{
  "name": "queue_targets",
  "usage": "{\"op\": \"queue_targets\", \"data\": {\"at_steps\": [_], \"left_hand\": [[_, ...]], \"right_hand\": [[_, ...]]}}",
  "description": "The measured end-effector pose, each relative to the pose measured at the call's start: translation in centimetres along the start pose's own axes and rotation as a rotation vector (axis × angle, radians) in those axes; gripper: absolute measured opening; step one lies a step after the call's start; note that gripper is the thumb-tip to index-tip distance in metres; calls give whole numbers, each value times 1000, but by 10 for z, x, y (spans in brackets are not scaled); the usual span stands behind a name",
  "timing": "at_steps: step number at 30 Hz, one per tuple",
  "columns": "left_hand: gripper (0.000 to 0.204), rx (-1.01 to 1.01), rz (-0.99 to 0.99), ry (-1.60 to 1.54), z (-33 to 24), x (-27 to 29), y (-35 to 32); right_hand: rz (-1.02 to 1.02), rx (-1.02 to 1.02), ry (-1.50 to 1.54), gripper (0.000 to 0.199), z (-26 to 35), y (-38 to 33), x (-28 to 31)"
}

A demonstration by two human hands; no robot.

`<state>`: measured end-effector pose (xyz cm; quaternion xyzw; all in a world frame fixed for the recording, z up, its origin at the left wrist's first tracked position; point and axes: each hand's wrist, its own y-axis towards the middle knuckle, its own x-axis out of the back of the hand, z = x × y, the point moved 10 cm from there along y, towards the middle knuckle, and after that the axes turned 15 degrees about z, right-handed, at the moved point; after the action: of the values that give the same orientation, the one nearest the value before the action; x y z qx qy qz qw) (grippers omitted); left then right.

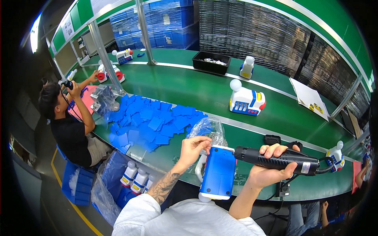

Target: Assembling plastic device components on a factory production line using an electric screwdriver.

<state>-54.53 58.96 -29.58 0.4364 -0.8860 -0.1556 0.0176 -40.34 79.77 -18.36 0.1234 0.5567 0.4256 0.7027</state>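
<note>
My right hand (271, 167) is wrapped round a black electric screwdriver (252, 155), which lies level and points left. Its tip reaches the far end of a toy's flat blue underside (218, 173), which has dark round feet at its corners. White parts of that toy show at its ends. My left hand (195, 148) is pinched just left of the screwdriver's tip, by the toy's far left corner. Anything between those fingertips is too small to make out. Behind the toy, a clear plastic bag (212, 128) with small metal pieces in it rests on the bench.
Many blue plastic plates (153, 118) are heaped on the bench at left. A finished-looking white toy (247, 100) stands on the green conveyor (177, 80). Behind it are a black bin (211, 63) and paper sheets (309, 96). A co-worker (67, 118) sits left, near a lined crate (114, 177) of toys.
</note>
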Motion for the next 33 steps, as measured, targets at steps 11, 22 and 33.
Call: {"op": "queue_targets", "data": {"at_steps": [11, 22, 33], "left_hand": [[8, -156, 89, 50, -27, -25, -13], [10, -292, 141, 269, -48, -38, -12], [8, -337, 190, 403, -52, -44, -7]], "right_hand": [[162, -23, -44, 55, -1, -14, -29], [227, -16, 112, 54, -5, -17, -26], [215, -46, 66, 56, -6, -14, -23]]}}
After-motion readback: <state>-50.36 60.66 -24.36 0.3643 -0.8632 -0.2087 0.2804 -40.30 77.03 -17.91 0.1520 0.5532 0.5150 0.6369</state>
